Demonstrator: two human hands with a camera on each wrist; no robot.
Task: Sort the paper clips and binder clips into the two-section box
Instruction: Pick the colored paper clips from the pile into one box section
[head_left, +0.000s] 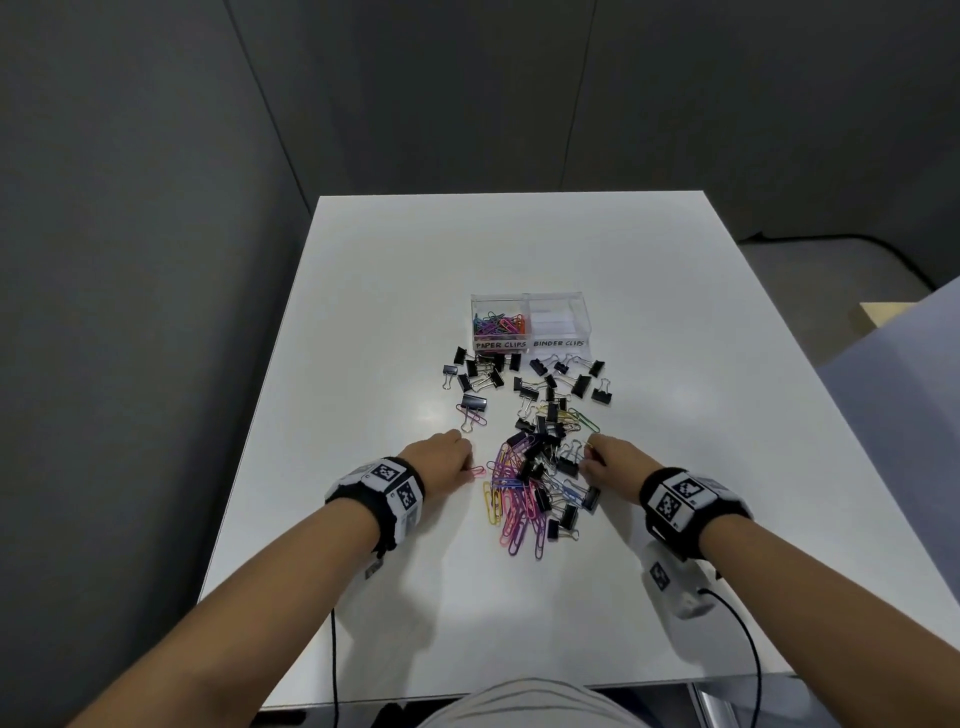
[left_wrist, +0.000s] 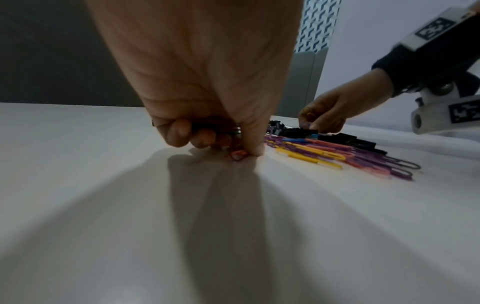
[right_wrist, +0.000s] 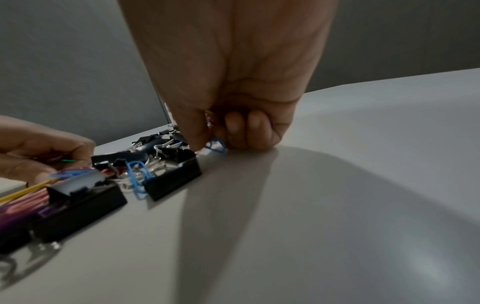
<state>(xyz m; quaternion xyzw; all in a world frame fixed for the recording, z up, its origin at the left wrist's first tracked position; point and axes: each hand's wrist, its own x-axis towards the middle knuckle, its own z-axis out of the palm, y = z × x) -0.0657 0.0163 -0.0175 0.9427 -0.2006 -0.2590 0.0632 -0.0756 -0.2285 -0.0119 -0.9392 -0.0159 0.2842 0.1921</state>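
Observation:
A clear two-section box (head_left: 530, 325) stands mid-table; its left section, labelled PAPER CLIPS, holds several coloured paper clips (head_left: 497, 325), and the BINDER CLIPS section looks bare. A mixed pile of coloured paper clips (head_left: 511, 499) and black binder clips (head_left: 545, 452) lies in front of it. My left hand (head_left: 448, 460) pinches a pink-red paper clip (left_wrist: 237, 155) on the table left of the pile, with more clips curled in its fingers. My right hand (head_left: 610, 460) pinches a blue paper clip (right_wrist: 217, 146) at the pile's right edge and holds other clips in its palm.
More black binder clips (head_left: 480, 371) lie scattered just in front of the box. The white table (head_left: 675, 312) has bare surface on both sides; its left edge drops off beside my left arm. A cable (head_left: 748, 639) trails from the right wrist camera.

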